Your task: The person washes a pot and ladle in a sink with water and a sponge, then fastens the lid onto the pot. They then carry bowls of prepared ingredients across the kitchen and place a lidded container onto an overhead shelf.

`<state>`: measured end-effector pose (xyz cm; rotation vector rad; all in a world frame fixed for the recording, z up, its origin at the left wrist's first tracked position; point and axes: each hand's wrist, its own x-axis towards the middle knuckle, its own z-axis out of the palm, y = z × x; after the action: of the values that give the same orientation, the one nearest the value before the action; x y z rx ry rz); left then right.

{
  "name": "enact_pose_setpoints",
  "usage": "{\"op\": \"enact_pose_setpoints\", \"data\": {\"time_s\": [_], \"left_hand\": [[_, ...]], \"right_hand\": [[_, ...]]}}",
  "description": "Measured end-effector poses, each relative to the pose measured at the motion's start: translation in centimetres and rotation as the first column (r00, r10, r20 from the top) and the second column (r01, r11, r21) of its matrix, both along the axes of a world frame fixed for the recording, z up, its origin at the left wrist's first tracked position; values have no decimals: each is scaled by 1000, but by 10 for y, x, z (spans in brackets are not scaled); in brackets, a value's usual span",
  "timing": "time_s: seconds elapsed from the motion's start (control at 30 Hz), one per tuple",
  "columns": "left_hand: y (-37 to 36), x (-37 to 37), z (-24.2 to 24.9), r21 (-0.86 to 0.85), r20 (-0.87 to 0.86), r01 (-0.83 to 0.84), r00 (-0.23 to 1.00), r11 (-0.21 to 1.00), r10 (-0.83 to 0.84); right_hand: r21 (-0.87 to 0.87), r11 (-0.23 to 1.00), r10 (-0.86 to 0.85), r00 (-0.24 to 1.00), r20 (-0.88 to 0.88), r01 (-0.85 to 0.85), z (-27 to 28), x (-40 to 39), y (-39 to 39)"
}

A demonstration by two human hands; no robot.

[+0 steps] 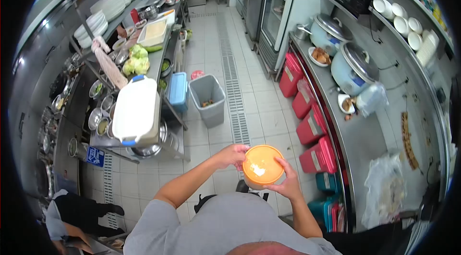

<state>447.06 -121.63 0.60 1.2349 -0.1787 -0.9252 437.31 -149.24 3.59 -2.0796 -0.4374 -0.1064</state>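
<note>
Head view: an orange-lidded tub [262, 165] sits level at chest height between both hands, left hand [234, 154] clasping its far-left rim, right hand [287, 185] gripping its near-right edge.

Both hands hold an orange-lidded container [262, 165] above the tiled floor [269, 120]: left hand [234, 155] at its left rim, right hand [286, 185] beneath its right side. A grey bin [208, 99] stands beyond.

No text can be read; the white labels on the red bins [311, 127] are too small to make out.
</note>
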Motion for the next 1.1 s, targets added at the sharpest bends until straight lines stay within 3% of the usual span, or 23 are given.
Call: {"op": "enact_pose_setpoints", "data": {"time_s": [0.17,0.4,0.5,0.6,0.7,0.73,0.8,0.9,1.0,1.07,1.1], "left_hand": [[11,140,20,58,37,-59,998,997,56],[24,370,16,-220,12,-163,985,962,170],[25,478,25,-350,30,-129,988,928,149],[27,590,29,-244,174,-63,979,968,108],[39,684,47,-142,286,-102,948,985,140],[49,718,49,-33,375,-104,921,994,109],[66,786,45,178,528,-132,849,975,19],[99,877,18,337,669,-194,738,921,-89],[145,957,-46,634,693,-195,573,748,-437],[188,988,-89,786,555,-279,711,552,-432],[204,997,-102,890,437,-272,736,366,-517]], "right_hand": [[234,971,71,996,-53,-57,-2,165,3],[395,915,71,997,38,-80,1,400,18],[298,952,20,987,160,-68,14,503,20],[376,925,-76,996,54,50,13,592,11],[462,873,-181,984,8,157,37,673,10],[495,841,-231,972,-38,219,40,699,10],[452,861,-269,963,21,231,31,759,-1],[381,886,-302,952,47,263,9,858,-14],[381,889,-283,959,24,253,-10,972,-2],[390,882,-275,961,-32,266,-15,1057,15],[366,901,-248,969,-7,233,-19,1101,22]]}}
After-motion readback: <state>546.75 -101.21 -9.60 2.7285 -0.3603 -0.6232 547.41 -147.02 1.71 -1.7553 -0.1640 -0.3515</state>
